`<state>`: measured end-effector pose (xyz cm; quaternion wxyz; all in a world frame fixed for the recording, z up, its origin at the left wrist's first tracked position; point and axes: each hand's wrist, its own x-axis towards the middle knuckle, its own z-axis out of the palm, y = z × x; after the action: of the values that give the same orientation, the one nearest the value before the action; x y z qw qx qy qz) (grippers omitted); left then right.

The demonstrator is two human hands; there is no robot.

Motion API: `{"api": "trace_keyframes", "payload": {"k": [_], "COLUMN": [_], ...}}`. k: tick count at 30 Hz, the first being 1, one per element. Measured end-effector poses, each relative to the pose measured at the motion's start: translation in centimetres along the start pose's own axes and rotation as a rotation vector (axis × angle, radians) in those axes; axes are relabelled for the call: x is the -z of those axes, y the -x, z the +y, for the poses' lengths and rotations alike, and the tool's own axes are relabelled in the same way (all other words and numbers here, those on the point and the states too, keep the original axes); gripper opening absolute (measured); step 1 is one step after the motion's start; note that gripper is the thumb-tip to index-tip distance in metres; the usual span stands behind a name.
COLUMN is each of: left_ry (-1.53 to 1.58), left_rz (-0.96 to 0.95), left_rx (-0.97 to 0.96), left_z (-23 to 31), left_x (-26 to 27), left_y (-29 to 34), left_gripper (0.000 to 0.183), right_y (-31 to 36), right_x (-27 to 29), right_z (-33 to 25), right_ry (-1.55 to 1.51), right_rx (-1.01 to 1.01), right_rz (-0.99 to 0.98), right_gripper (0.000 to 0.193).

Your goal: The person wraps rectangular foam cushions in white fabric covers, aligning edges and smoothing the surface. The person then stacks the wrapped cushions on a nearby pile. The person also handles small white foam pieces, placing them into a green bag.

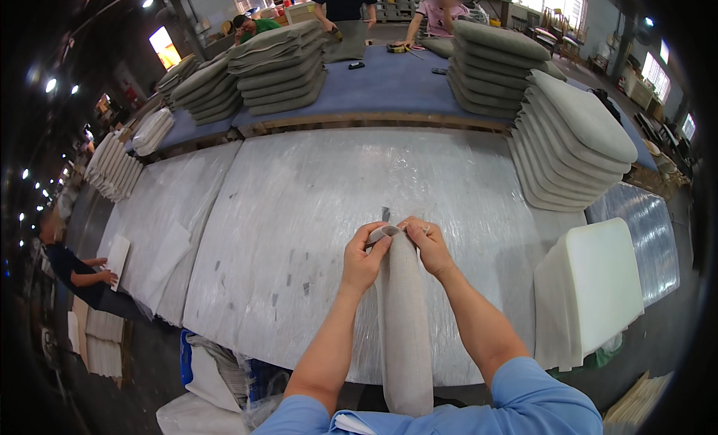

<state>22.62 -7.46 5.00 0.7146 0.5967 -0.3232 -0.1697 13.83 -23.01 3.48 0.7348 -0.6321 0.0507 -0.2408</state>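
Note:
A long beige fabric cover (404, 323) hangs from the table toward my lap, bunched into a narrow strip. My left hand (363, 255) pinches its upper end from the left, and my right hand (428, 244) grips the same end from the right. Both hands meet at the top of the fabric, where a small dark tab sticks up. The work table (299, 210), wrapped in clear plastic film, lies under them.
White foam cushions (591, 293) are stacked at the right edge, with grey covered cushions (572, 139) piled behind them. More grey cushion stacks (280, 68) sit on a blue table beyond. Two people work at its far side; another person (71, 267) stands at the left.

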Motion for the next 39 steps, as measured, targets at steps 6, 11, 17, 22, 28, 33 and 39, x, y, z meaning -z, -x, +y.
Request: {"api": "trace_keyframes", "payload": {"k": [6, 11, 17, 22, 28, 33, 39], "left_ry": [-0.217, -0.078, -0.064, -0.159, -0.132, -0.068, -0.302], "left_rz": [-0.033, 0.141, 0.176, 0.235, 0.244, 0.269, 0.392], "left_rx": [-0.270, 0.006, -0.008, -0.114, -0.091, -0.056, -0.179], "left_z": [0.5, 0.0, -1.1, -2.0, -1.0, -0.5, -1.1], "left_x": [1.0, -1.1, -0.6, 0.5, 1.7, 0.7, 1.3], "left_y": [-1.6, -0.8, -0.9, -0.1, -0.2, -1.5, -3.8], "left_gripper": [0.016, 0.011, 0.015, 0.015, 0.016, 0.026, 0.032], "right_y": [0.1, 1.0, 0.6, 0.0, -0.2, 0.0, -0.5], "right_x": [0.8, 0.2, -1.2, -1.2, -2.6, -0.7, -4.7], "right_z": [0.4, -0.3, -0.3, 0.1, 0.4, 1.8, -0.9], "right_ry": [-0.075, -0.023, -0.062, -0.120, -0.167, -0.260, -0.261], "right_rx": [-0.107, -0.144, -0.074, -0.176, -0.103, -0.107, -0.171], "right_rz": [-0.096, -0.063, 0.069, 0.052, 0.129, 0.117, 0.205], "right_gripper": [0.033, 0.032, 0.034, 0.039, 0.032, 0.025, 0.024]}}
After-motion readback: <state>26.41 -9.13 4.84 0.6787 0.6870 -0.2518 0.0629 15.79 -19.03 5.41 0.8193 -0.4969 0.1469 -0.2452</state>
